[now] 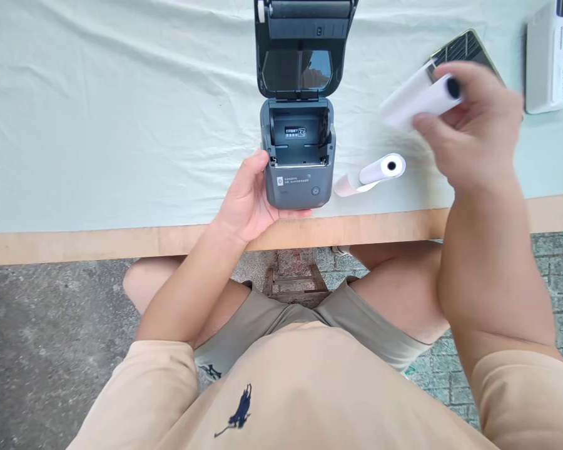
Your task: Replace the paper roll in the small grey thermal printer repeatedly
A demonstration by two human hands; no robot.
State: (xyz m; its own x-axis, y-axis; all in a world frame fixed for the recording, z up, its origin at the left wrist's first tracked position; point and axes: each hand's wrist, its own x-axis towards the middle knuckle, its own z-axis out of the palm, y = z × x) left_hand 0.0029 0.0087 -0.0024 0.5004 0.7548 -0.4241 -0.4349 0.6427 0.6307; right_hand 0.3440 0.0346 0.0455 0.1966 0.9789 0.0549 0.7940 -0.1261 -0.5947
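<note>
My left hand [251,203] grips a small dark grey label printer [300,181] by its left side and underside, near the table's front edge. The printer's lid [304,37] stands swung up and back, and its paper bay [303,137] shows no roll inside. Off to the right, my right hand [481,122] is closed round a white paper roll [425,100] with a dark core, its loose end blurred by motion. Below that hand, a smaller white paper roll [375,170] lies on the cloth, partly unwound.
A dark phone-like object with a gold edge [466,47] lies behind my right hand. At the far right stands a white box [551,59] with blue lettering. Pale green cloth [122,125] covers the table, whose wooden front edge [98,245] runs above my legs.
</note>
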